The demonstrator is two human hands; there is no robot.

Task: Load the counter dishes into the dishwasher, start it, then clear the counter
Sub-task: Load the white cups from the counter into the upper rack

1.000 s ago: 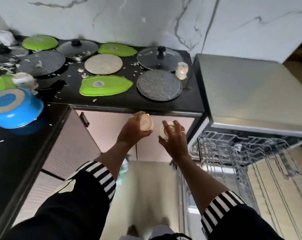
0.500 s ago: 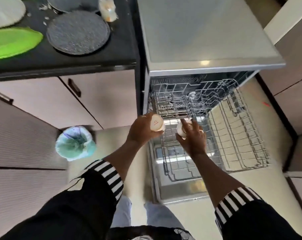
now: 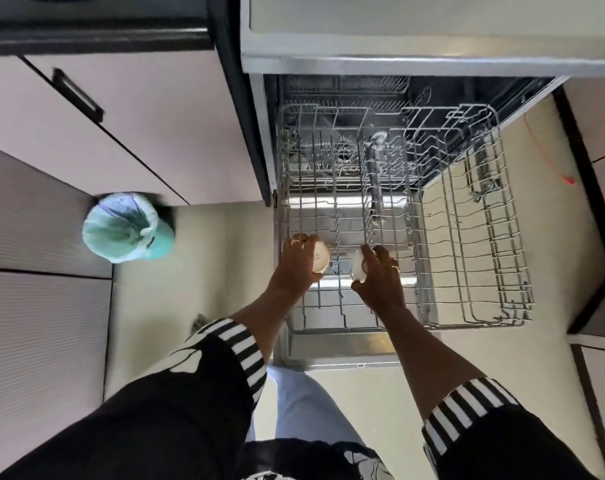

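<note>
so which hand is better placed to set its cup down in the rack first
Probably the right hand: it holds the white cup over the middle of the rack, above open wires. The left hand, with the cream cup, is at the rack's left edge.

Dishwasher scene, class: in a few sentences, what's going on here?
A person stands over the open dishwasher, its wire racks pulled out. The left-hand grip holds a cream cup and the right-hand grip holds a second cup, both over the racks' left side. Neither cup looks set down yet.
</note>
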